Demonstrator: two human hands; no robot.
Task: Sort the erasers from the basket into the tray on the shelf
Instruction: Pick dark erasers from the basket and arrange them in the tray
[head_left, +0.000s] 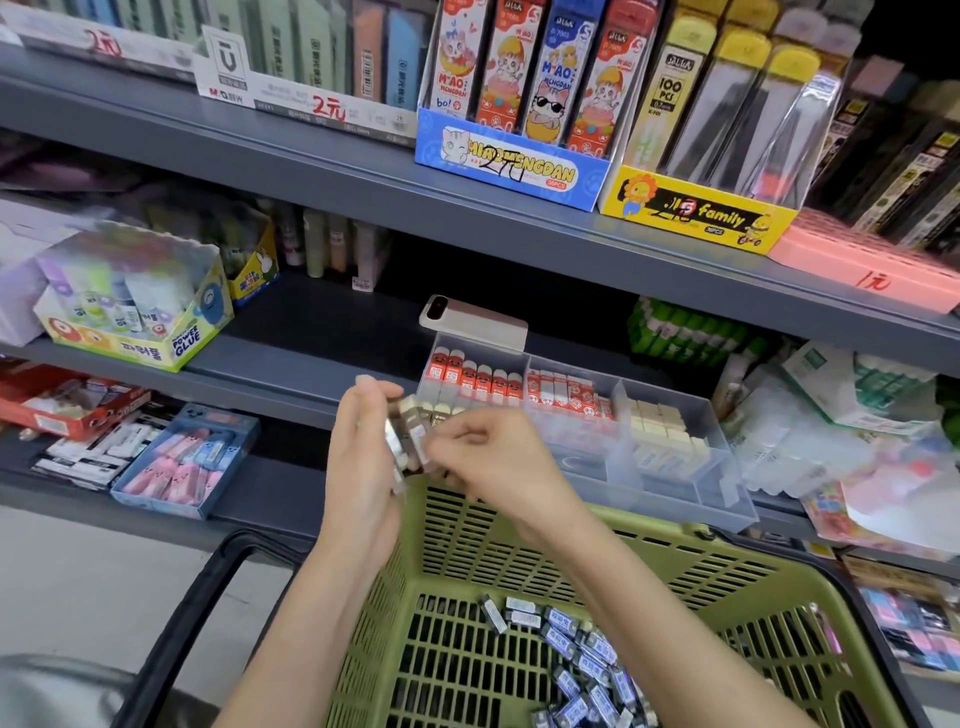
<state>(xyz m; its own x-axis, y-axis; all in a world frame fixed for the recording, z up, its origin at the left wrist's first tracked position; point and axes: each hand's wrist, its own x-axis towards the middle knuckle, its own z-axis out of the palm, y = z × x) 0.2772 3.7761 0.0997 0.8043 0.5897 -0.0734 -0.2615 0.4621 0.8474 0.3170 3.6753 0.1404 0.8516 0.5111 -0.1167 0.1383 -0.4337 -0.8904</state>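
A green plastic basket (467, 525) sits low in front of me, with several small wrapped erasers (576, 649) lying loose on its bottom. Above its far rim, my left hand (363, 467) holds a stack of erasers (408, 441) upright. My right hand (488, 457) pinches the same stack from the right side. Behind the hands, a clear divided tray (722, 483) rests on the shelf. It holds rows of red-sleeved erasers (472, 376) at the back left and cream erasers (665, 431) in a right compartment.
A pink phone (475, 322) lies on the shelf behind the tray. A glue display box (135, 312) stands at left. A blue box of pink erasers (182, 462) sits on the lower shelf. Plastic bags (831, 431) crowd the right. The basket's black handle (208, 587) hangs left.
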